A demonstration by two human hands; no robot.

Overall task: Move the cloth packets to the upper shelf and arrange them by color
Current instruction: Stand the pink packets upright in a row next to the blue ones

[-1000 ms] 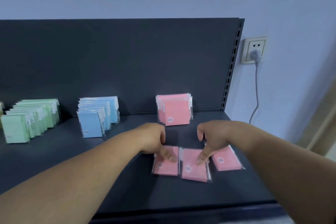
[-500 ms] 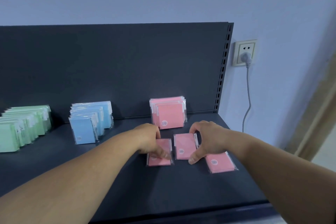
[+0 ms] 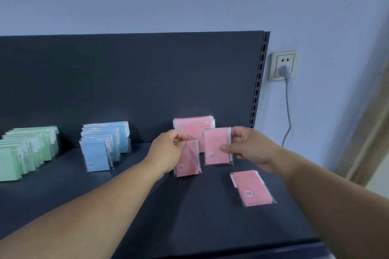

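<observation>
My left hand (image 3: 168, 151) grips the top of one pink cloth packet (image 3: 187, 160), held upright just above the dark shelf (image 3: 147, 206). My right hand (image 3: 248, 147) holds a second pink packet (image 3: 216, 145) upright by its right edge. Both hang in front of the pink stack (image 3: 194, 124) that leans on the back panel. A third pink packet (image 3: 251, 188) lies flat on the shelf, below my right hand. A blue row (image 3: 103, 145) and a green row (image 3: 25, 151) stand further left.
The dark back panel (image 3: 126, 80) rises behind the rows, with a slotted upright (image 3: 257, 90) at its right end. A wall socket with a grey plug and cord (image 3: 285, 69) sits on the wall to the right. The shelf's front edge (image 3: 231, 248) runs below.
Both hands have lifted a pink packet each off the shelf and raised them upright toward the pink stack. The third packet stays flat. The view has shifted slightly.
</observation>
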